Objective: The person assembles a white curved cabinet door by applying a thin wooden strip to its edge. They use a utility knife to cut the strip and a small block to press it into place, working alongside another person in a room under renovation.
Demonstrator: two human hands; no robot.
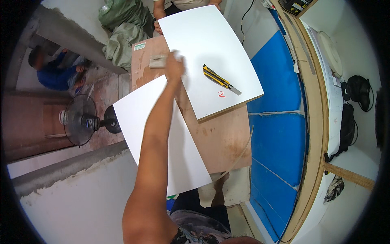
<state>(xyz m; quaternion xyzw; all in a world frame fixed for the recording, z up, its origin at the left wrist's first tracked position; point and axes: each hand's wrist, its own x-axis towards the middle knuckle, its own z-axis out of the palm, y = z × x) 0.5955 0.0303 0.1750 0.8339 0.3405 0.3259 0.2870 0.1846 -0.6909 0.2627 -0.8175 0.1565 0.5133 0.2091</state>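
Left hand [174, 67] out at far end of a reaching arm, motion-blurred, at the left long edge of the upper white panel [187, 40]; fingers can't be told, spread or pinching. Right hand out of view, fingers can't tell. Small pale block [157, 61] lies on the wooden table [221, 136], immediately left of the left hand; contact or grip unclear. Block's long axis runs roughly left-right, right end toward the hand. Upper panel lies flat on the table, long axis from far left to near right, near short end showing a brownish edge. Lower white panel [142, 107] to its left and nearer the body, long axis also far left to near right, near end overhanging the table edge; forearm crosses above it. Strip of bare wood between the two panels. Yellow-and-black utility knife [216, 76] flat on the upper panel, right of the left hand, well apart; long axis diagonal, bare blade pointing near right, handle butt far left, small red mark [221, 94] just beside the blade end. Another person's hand [157, 27] at the upper panel's far left corner. Black fan [81, 120] left of table, blue surface [276, 150] right.
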